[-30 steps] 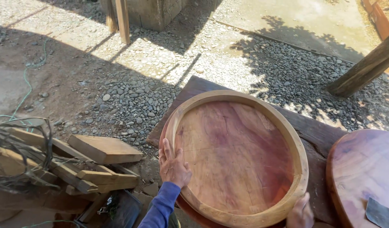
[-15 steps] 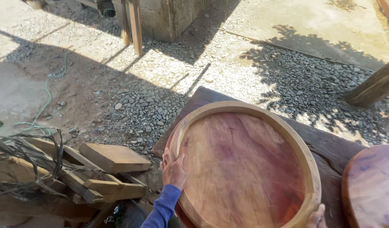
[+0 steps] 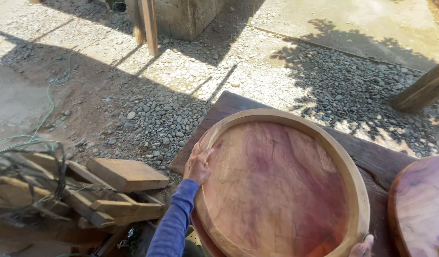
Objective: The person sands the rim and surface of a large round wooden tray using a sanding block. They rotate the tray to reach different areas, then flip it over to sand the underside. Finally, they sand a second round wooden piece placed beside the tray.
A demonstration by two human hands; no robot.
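Observation:
A large round wooden tray (image 3: 276, 190) with a pale raised rim and a reddish inside lies on a dark wooden table (image 3: 372, 157). My left hand (image 3: 198, 165), in a blue sleeve, grips the tray's left rim, fingers over the edge. My right hand (image 3: 361, 247) shows only as fingertips on the tray's lower right rim at the frame's bottom edge.
A second round reddish wooden piece (image 3: 419, 204) lies at the right on the table. Stacked wooden offcuts (image 3: 110, 190) and tangled wire (image 3: 24, 171) sit on the ground at the left. Gravel (image 3: 181, 109), a wooden post (image 3: 149, 26) and a concrete block (image 3: 186, 16) lie beyond.
The view has shifted down and right, so the tray sits lower in frame. Both hands stay on the rim; the right hand has slipped mostly out of view.

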